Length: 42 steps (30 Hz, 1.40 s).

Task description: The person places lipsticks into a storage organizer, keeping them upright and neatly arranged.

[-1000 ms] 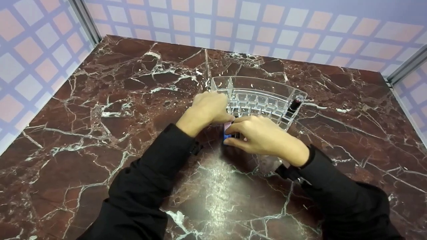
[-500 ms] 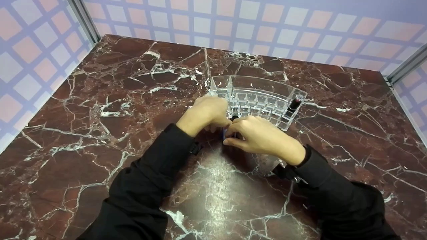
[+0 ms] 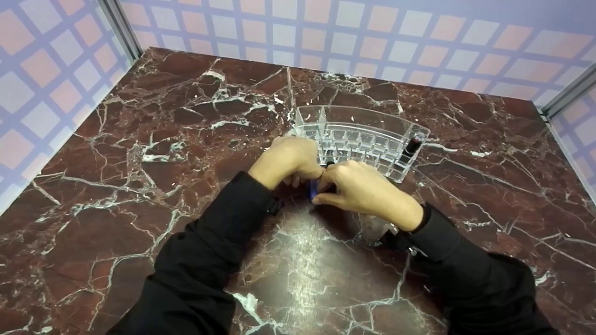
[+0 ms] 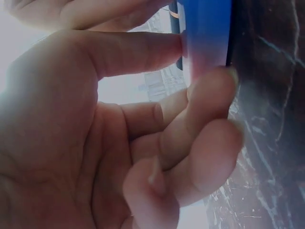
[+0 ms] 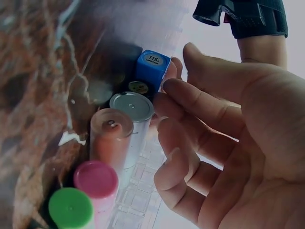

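Both hands meet just in front of a clear acrylic organizer (image 3: 368, 132) on the marble table. My left hand (image 3: 307, 170) pinches a small blue square tube (image 3: 314, 190) between thumb and fingers (image 4: 202, 67). My right hand (image 3: 326, 190) holds the same blue tube (image 5: 151, 68) at its other end with thumb and forefinger (image 5: 177, 69); its end cap bears a round label reading 115. In the left wrist view the blue tube (image 4: 205, 33) fills the top. Most of the tube is hidden by the fingers in the head view.
Under my right hand lie several round tubes: silver-capped (image 5: 132, 107), peach (image 5: 111, 131), pink (image 5: 95, 180), green (image 5: 70, 208). A dark lipstick (image 3: 412, 145) stands in the organizer's right end. Tiled walls close the table's back and sides.
The hands have drawn closer together and slightly nearer me. The pale pink part seen between them a second ago is now hidden; only blue shows.
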### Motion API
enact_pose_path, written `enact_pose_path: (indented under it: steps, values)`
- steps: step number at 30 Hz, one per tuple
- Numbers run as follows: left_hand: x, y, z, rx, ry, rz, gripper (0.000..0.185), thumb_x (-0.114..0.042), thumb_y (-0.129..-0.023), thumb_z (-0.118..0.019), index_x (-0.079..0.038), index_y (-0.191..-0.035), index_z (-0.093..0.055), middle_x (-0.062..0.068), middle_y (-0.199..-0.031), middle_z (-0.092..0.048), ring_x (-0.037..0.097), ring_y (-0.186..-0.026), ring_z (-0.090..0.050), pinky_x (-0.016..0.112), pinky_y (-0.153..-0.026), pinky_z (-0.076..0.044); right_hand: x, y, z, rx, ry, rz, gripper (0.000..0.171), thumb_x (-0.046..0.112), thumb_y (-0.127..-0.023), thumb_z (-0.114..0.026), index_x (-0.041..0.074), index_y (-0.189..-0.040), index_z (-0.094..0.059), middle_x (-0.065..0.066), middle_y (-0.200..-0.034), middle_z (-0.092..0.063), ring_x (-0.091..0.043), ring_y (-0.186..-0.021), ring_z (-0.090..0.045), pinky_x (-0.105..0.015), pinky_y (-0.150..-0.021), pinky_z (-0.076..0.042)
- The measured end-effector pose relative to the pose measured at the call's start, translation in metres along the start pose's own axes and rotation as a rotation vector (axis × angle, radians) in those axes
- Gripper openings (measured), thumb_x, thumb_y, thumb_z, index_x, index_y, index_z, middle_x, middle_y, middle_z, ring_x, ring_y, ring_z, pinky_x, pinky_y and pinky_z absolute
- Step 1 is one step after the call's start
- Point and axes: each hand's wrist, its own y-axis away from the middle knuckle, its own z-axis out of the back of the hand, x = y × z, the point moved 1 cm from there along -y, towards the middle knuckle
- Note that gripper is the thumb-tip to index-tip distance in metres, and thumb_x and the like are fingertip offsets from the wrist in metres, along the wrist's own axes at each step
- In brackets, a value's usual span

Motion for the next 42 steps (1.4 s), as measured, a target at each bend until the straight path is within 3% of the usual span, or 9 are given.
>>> enact_pose_path:
  steps: [4, 12, 19, 25, 33, 37, 42]
  values:
    - [0.0007, -0.0022, -0.0008, 0.005, 0.012, -0.009, 0.053, -0.061, -0.096, -0.055, -0.012, -0.082, -0.072, 0.002, -0.071, -0.072, 0.017, -0.060, -0.070, 0.032, -0.065, -0.055, 0.0003, -0.0004, 0.0005, -0.001, -0.005, -0.005, 0.021, 0.034, -0.088, -0.080, 0.014, -0.094, -0.078, 0.002, -0.091, -0.075, -0.014, -0.073, -0.069, -0.033, -0.069, -0.058]
    - [0.0035, -0.0029, 0.0002, 0.022, 0.060, 0.003, 0.037, -0.044, -0.093, -0.062, -0.010, -0.083, -0.073, 0.002, -0.071, -0.073, 0.018, -0.062, -0.071, 0.030, -0.062, -0.055, -0.0010, -0.0020, 0.0007, -0.020, 0.014, -0.006, 0.019, 0.034, -0.088, -0.081, 0.016, -0.092, -0.078, 0.002, -0.088, -0.074, -0.013, -0.070, -0.068, -0.034, -0.066, -0.058]
    - [0.0010, -0.0032, -0.0038, 0.001, 0.057, 0.043, 0.043, -0.053, -0.090, -0.063, -0.012, -0.081, -0.073, 0.002, -0.070, -0.072, 0.016, -0.059, -0.069, 0.030, -0.061, -0.056, -0.0022, -0.0020, -0.0004, -0.041, 0.008, 0.015, 0.020, 0.034, -0.090, -0.078, 0.013, -0.089, -0.078, 0.001, -0.083, -0.074, -0.010, -0.061, -0.063, -0.031, -0.058, -0.056]
    - [-0.0005, -0.0075, -0.0080, -0.013, 0.055, 0.085, 0.048, -0.058, -0.093, -0.059, -0.013, -0.082, -0.071, 0.002, -0.071, -0.072, 0.014, -0.058, -0.067, 0.027, -0.058, -0.054, -0.0033, -0.0019, -0.0028, -0.027, -0.005, 0.028, 0.021, 0.032, -0.092, -0.076, 0.012, -0.088, -0.078, 0.000, -0.081, -0.072, -0.008, -0.058, -0.059, -0.027, -0.055, -0.053]
    - [0.0000, -0.0093, -0.0075, -0.004, 0.016, 0.076, 0.046, -0.052, -0.099, -0.054, -0.014, -0.080, -0.073, -0.001, -0.070, -0.071, 0.013, -0.057, -0.067, 0.029, -0.063, -0.055, -0.0032, -0.0017, -0.0053, -0.021, 0.024, 0.009, 0.021, 0.032, -0.093, -0.076, 0.012, -0.087, -0.078, -0.001, -0.087, -0.073, -0.010, -0.062, -0.061, -0.030, -0.057, -0.054]
    - [0.0008, -0.0087, -0.0049, 0.009, 0.037, 0.078, 0.054, -0.060, -0.099, -0.052, -0.014, -0.080, -0.073, 0.000, -0.071, -0.072, 0.013, -0.057, -0.067, 0.028, -0.062, -0.055, -0.0039, -0.0021, -0.0056, -0.009, 0.006, 0.012, 0.021, 0.030, -0.093, -0.075, 0.010, -0.087, -0.077, -0.003, -0.091, -0.073, -0.009, -0.059, -0.058, -0.026, -0.055, -0.052]
    - [0.0039, -0.0062, -0.0021, -0.026, 0.076, 0.061, 0.063, -0.070, -0.096, -0.049, -0.014, -0.079, -0.072, 0.000, -0.071, -0.071, 0.014, -0.058, -0.068, 0.028, -0.060, -0.054, -0.0049, -0.0024, -0.0029, -0.034, -0.018, 0.021, 0.024, 0.031, -0.094, -0.074, 0.008, -0.084, -0.075, -0.004, -0.089, -0.072, -0.009, -0.058, -0.057, -0.027, -0.055, -0.052]
